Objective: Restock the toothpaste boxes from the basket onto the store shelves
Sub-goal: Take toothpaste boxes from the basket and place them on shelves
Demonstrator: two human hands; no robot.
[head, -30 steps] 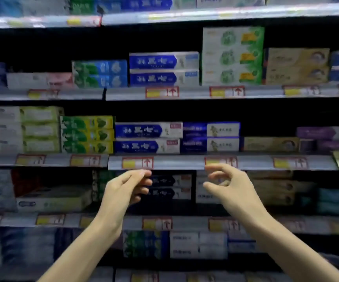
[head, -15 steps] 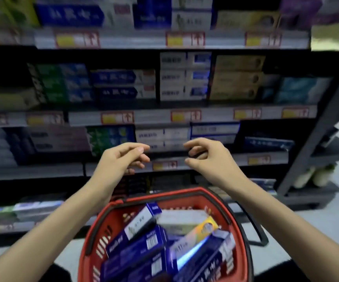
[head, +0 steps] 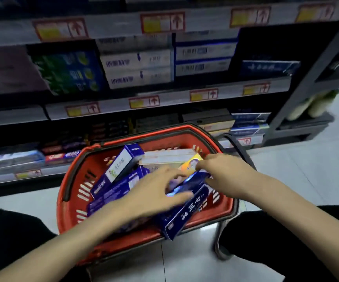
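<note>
A red shopping basket (head: 67,180) stands on the floor between my knees, holding several toothpaste boxes. My left hand (head: 150,194) reaches in with fingers spread. Its fingers and thumb lie either side of a glossy blue box (head: 193,180). My right hand (head: 229,176) is at that box's far end, fingertips against a yellow-orange box (head: 191,162). Blur hides whether it pinches anything. A long dark-blue box (head: 186,212) juts over the basket's near rim. A blue-and-white box (head: 121,165) leans at the left, and a pale box (head: 168,155) lies at the back.
Stocked store shelves (head: 164,98) with price tags rise directly behind the basket. The basket's black handle (head: 239,151) hangs down on the right. A dark shelf upright (head: 306,78) stands at the right, with pale tiled floor (head: 306,169) beyond it.
My view has dropped from the shelves to the basket. Both hands, held empty in the air before, have come down into the basket onto the boxes.
</note>
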